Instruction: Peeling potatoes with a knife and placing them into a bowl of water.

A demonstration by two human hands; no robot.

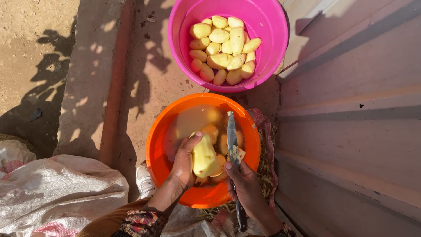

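Over the orange plastic basin [154,145] of cloudy water, the left hand [183,164] is gripping a smooth, pale-yellow peeled potato [204,157], fingers wrapped around its left side. Just beside it, the right hand [246,182] is clasping a long steel knife [232,142], blade pointing away, a scrap of peel clinging to it. Beyond, a pink tub [267,22] is holding peeled potatoes [223,48] on sunlit concrete ground [149,79]; a woven sack [57,193] is lying at left.
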